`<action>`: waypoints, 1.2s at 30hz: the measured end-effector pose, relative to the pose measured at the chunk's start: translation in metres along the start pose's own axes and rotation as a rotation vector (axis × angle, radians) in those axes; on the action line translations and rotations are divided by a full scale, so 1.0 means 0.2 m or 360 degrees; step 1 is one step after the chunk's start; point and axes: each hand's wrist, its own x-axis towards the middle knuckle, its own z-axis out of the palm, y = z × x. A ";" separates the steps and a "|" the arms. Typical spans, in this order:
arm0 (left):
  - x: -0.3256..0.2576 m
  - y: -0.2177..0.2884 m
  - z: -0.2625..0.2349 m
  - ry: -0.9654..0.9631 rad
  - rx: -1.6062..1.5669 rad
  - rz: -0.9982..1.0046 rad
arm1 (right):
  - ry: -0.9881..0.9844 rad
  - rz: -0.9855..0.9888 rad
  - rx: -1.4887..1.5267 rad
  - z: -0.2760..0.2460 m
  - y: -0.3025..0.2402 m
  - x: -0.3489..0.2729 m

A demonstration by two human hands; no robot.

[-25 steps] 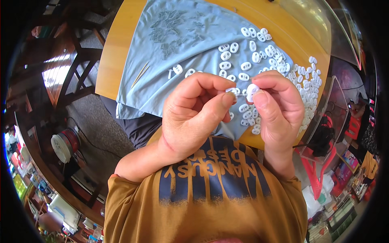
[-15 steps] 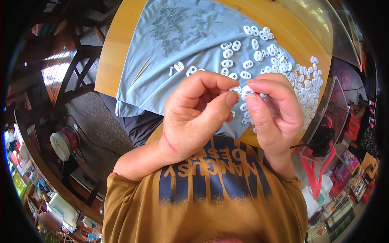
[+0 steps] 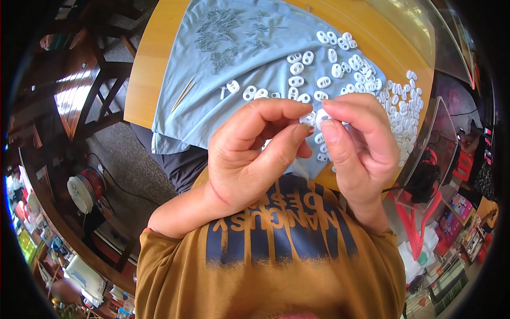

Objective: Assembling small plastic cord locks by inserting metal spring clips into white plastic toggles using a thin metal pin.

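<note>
My right hand (image 3: 364, 143) pinches a white two-holed plastic cord lock (image 3: 321, 117) between thumb and index finger. Right beside it, my left hand (image 3: 255, 146) has thumb and index fingertip closed on a small white plastic piece (image 3: 307, 119), mostly hidden by the fingers. The two pieces meet or nearly meet; I cannot tell which. Beyond my hands, several more white cord locks (image 3: 323, 82) lie scattered on a light blue cloth (image 3: 255, 69). Small metal springs (image 3: 220, 37) are spread over the cloth's far left part.
The cloth covers part of a yellow wooden table (image 3: 146, 69). Thin wooden sticks (image 3: 183, 94) lie at its left. A large heap of white plastic pieces (image 3: 402, 114) sits on the right. A clear plastic box (image 3: 433, 143) stands beyond the right edge, and a round fan-like object (image 3: 82, 191) is low left.
Both hands stay almost in place, still pinching the white pieces. The left hand has shifted slightly left, its fingertips a touch further apart.
</note>
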 end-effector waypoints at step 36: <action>0.00 -0.02 0.01 0.0028 -0.0215 -0.0186 | 0.0005 0.0248 0.0339 -0.01 0.02 -0.07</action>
